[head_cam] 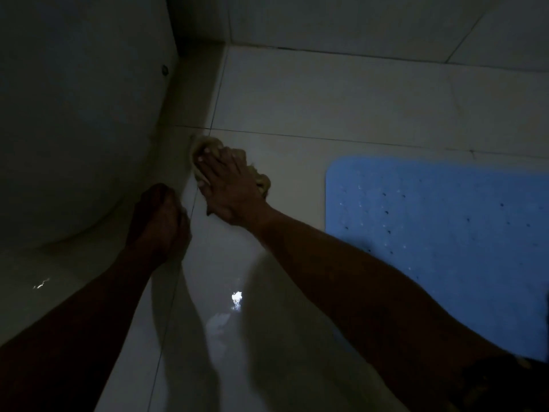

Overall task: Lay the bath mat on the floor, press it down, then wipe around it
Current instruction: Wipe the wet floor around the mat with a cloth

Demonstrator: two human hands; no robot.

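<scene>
Head view is dim, and I see mostly floor (326,108): pale glossy tiles with dark grout lines, filling the middle of the frame and carrying a small bright glare spot at lower centre. Taking up the upper left is a big rounded white fixture (77,120); I cannot tell what it is, only that its curved side comes down to the floor near my left hand. Along the top of the frame runs a tiled wall (356,22). At the right edge lies the mat (439,242), blue, flat on the tiles, dotted with small holes, one rounded corner pointing toward the centre; my right forearm crosses in front of its lower left part. My right hand (230,188) is at centre frame, well apart from the mat, palm down with fingers spread and pressed flat on a crumpled yellowish cloth (205,145) that bunches out beyond the fingertips and beside the knuckles, right where a grout line meets the foot of the fixture. My left hand (159,218) sits just beside it, lower left, in deep shadow; its fingers look curled under, but I cannot tell whether they hold anything or touch the floor.
</scene>
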